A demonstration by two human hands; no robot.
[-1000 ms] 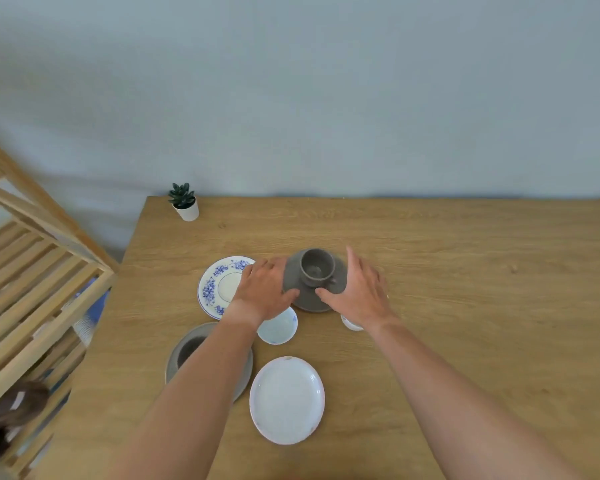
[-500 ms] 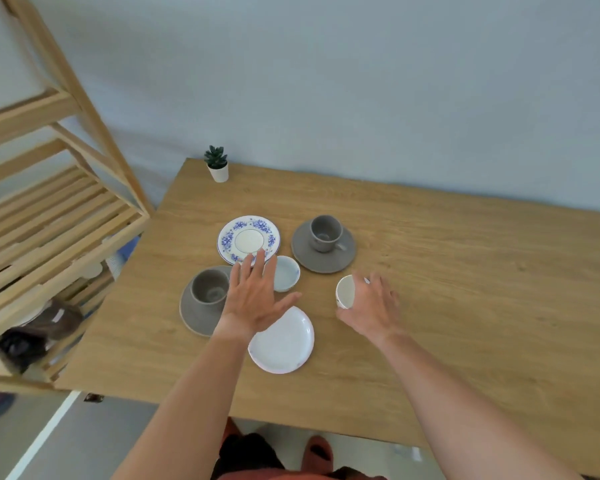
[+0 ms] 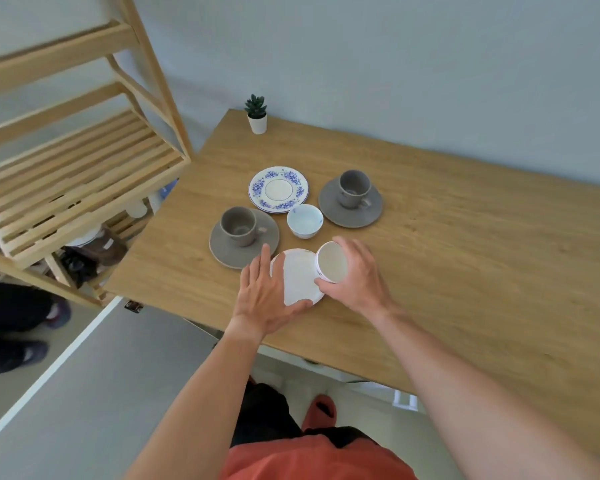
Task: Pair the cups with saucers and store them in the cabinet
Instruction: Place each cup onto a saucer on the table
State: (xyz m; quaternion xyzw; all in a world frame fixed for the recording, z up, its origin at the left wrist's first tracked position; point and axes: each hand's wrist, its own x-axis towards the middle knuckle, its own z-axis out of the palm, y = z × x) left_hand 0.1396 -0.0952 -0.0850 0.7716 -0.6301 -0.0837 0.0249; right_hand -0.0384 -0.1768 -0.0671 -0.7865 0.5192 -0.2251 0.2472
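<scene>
My right hand (image 3: 359, 282) grips a white cup (image 3: 331, 262), tilted with its mouth toward me, over the right edge of a plain white saucer (image 3: 298, 277). My left hand (image 3: 265, 296) lies flat with fingers spread on the saucer's left side. One grey cup (image 3: 238, 225) stands on a grey saucer (image 3: 269, 237) to the left. Another grey cup (image 3: 354, 187) stands on its grey saucer (image 3: 373, 211) further back. A blue-patterned saucer (image 3: 278, 189) lies bare, with a small white-and-blue cup (image 3: 304, 221) beside it on the table.
A slatted wooden shelf unit (image 3: 70, 174) stands left of the wooden table (image 3: 465, 220). A small potted plant (image 3: 257, 114) sits at the table's far left corner. Another person's dark shoes (image 3: 11, 351) show on the floor at the left.
My right hand picked up the white cup and carried it left over the white saucer. My left hand slid down from the blue-patterned saucer onto the white saucer. The view tilted.
</scene>
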